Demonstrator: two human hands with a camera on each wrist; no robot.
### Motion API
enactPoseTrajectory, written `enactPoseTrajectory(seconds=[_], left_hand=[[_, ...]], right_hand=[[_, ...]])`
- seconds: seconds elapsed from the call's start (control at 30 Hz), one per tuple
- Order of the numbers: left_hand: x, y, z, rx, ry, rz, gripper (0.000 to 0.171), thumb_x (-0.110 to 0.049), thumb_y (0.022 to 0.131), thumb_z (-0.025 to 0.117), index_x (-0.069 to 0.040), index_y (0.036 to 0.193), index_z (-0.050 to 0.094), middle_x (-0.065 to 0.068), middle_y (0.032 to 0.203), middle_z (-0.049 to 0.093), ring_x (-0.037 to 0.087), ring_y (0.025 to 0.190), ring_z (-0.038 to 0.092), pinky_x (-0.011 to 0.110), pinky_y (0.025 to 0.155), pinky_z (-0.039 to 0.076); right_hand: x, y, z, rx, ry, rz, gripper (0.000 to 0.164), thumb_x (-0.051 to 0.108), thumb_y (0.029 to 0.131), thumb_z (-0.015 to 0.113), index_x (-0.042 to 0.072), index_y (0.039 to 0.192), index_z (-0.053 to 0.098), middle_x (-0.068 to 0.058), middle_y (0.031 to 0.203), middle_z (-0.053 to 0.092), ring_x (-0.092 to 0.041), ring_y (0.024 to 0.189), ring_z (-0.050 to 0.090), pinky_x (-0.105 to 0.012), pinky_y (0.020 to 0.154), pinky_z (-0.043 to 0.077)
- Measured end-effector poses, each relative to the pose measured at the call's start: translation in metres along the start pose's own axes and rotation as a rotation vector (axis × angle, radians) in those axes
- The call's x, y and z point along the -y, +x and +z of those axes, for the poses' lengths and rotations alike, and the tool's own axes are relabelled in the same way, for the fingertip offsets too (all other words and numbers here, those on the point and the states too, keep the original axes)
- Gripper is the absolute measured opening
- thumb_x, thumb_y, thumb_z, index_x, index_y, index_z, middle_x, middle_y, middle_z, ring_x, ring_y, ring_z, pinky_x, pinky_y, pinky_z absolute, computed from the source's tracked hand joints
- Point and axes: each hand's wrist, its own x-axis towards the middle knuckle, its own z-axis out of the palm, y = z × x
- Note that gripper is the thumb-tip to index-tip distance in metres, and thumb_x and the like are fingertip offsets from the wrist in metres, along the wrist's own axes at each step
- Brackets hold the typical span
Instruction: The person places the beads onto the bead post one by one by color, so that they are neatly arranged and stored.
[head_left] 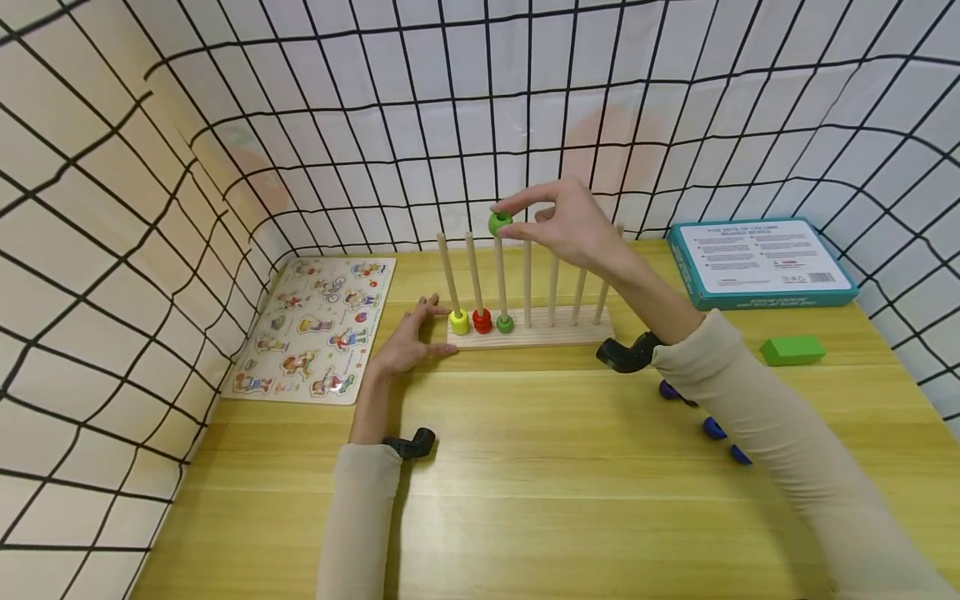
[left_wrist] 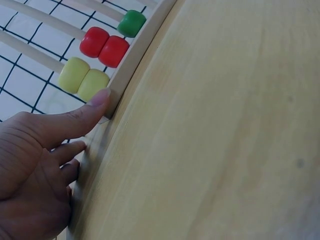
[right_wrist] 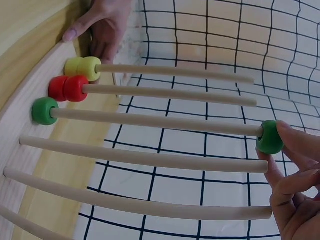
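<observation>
- Blue pieces (head_left: 714,428): partly hidden behind right sleeve (head_left: 783,429).
- Box (head_left: 765,260): smaller print too fine to read.
- Left hand (left_wrist: 37,165): cut off by left wrist view's edge.
- Right hand (right_wrist: 300,190): cut off by right wrist view's edge.
- Pegs (left_wrist: 31,51): upper ends outside left wrist view.
- Orange wall shapes (head_left: 618,121): blurred.

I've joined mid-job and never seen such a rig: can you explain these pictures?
There's no machine: a person works with a bare left hand and right hand. The wide picture is taken from the person's head, the two close ones from the left and right wrists. On the wooden table stands a peg rack bearing two yellow beads, two red beads and one green bead. Around it lie a picture board, a teal box, a green block and blue pieces. The right hand pinches another green bead at a peg's tip; the left hand touches the rack's end.
</observation>
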Motion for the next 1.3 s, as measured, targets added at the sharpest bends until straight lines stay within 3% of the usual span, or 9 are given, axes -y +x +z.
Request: enactPoseTrajectory(seconds=[0.1, 0.2, 0.33, 0.43, 0.53, 0.7, 0.93, 1.1, 1.3], left_hand=[[0.004, 0.002, 0.0, 0.001, 0.002, 0.0, 0.068, -0.004, 0.089, 0.079, -0.001, 0.148, 0.046, 0.015, 0.175, 0.01, 0.029, 0.164, -0.007, 0.047, 0.132, -0.016], [0.006, 0.003, 0.0, 0.007, 0.008, -0.001, 0.068, -0.008, 0.088, 0.08, -0.004, 0.147, 0.048, 0.012, 0.175, 0.012, 0.027, 0.164, -0.006, 0.046, 0.133, -0.014], [0.005, 0.004, 0.001, 0.016, 0.015, -0.008, 0.067, -0.01, 0.088, 0.081, -0.006, 0.147, 0.049, 0.011, 0.175, 0.013, 0.026, 0.164, -0.005, 0.046, 0.133, -0.013], [0.004, 0.005, 0.003, 0.02, 0.015, -0.013, 0.067, -0.011, 0.088, 0.081, -0.006, 0.147, 0.049, 0.01, 0.175, 0.012, 0.025, 0.164, -0.006, 0.046, 0.133, -0.013], [0.003, 0.006, 0.004, 0.023, 0.017, -0.009, 0.067, -0.011, 0.088, 0.081, -0.006, 0.146, 0.049, 0.011, 0.175, 0.012, 0.026, 0.164, -0.006, 0.046, 0.133, -0.013], [0.001, 0.007, 0.006, 0.029, 0.01, -0.007, 0.068, -0.01, 0.088, 0.081, -0.005, 0.147, 0.048, 0.01, 0.175, 0.011, 0.026, 0.164, -0.007, 0.047, 0.133, -0.014], [-0.001, 0.004, 0.003, 0.031, 0.012, -0.032, 0.068, -0.012, 0.089, 0.08, -0.007, 0.148, 0.047, 0.007, 0.176, 0.009, 0.023, 0.164, -0.009, 0.047, 0.133, -0.013], [0.001, 0.003, 0.0, 0.025, 0.018, -0.023, 0.067, -0.011, 0.089, 0.08, -0.005, 0.147, 0.047, 0.009, 0.176, 0.009, 0.026, 0.164, -0.009, 0.048, 0.133, -0.013], [0.003, 0.001, -0.002, 0.021, 0.022, -0.013, 0.066, -0.012, 0.089, 0.08, -0.004, 0.146, 0.047, 0.011, 0.175, 0.009, 0.026, 0.164, -0.008, 0.048, 0.133, -0.013]], right_hand=[[-0.001, 0.001, 0.0, -0.002, -0.02, -0.001, 0.03, 0.025, 0.094, 0.078, 0.018, 0.123, 0.076, -0.003, 0.131, 0.072, -0.01, 0.058, 0.048, -0.019, 0.051, 0.033], [-0.001, 0.002, 0.0, 0.013, -0.031, -0.003, 0.03, 0.022, 0.092, 0.079, 0.016, 0.121, 0.077, -0.005, 0.134, 0.071, -0.019, 0.097, 0.067, -0.029, 0.079, 0.055], [-0.002, 0.002, 0.0, 0.032, -0.05, -0.007, 0.03, 0.018, 0.092, 0.08, 0.011, 0.121, 0.077, -0.009, 0.14, 0.068, -0.026, 0.142, 0.052, -0.05, 0.116, 0.046], [-0.002, -0.001, -0.003, 0.02, -0.062, 0.016, 0.031, 0.021, 0.093, 0.079, 0.013, 0.122, 0.076, -0.008, 0.142, 0.067, -0.026, 0.134, 0.057, -0.044, 0.104, 0.052], [-0.003, -0.008, -0.009, -0.012, -0.074, 0.034, 0.031, 0.025, 0.094, 0.078, 0.016, 0.123, 0.076, -0.005, 0.143, 0.065, -0.019, 0.096, 0.065, -0.028, 0.072, 0.05], [-0.009, -0.031, -0.031, -0.086, -0.047, -0.006, 0.032, 0.028, 0.094, 0.078, 0.017, 0.124, 0.076, -0.005, 0.144, 0.063, -0.007, 0.047, 0.035, -0.022, 0.044, 0.027], [-0.035, -0.085, -0.077, -0.211, -0.014, 0.022, 0.034, 0.032, 0.095, 0.076, 0.02, 0.127, 0.075, 0.001, 0.137, 0.064, -0.011, 0.045, 0.036, -0.029, 0.042, 0.027], [-0.072, -0.125, -0.099, -0.17, -0.111, 0.155, 0.036, 0.04, 0.101, 0.067, 0.021, 0.131, 0.071, -0.002, 0.136, 0.065, -0.009, 0.045, 0.041, -0.034, 0.037, 0.028], [-0.123, -0.169, -0.105, -0.008, -0.186, 0.301, 0.039, 0.04, 0.102, 0.064, 0.019, 0.136, 0.067, 0.0, 0.067, 0.057, -0.012, 0.042, 0.027, -0.032, 0.038, 0.028]])
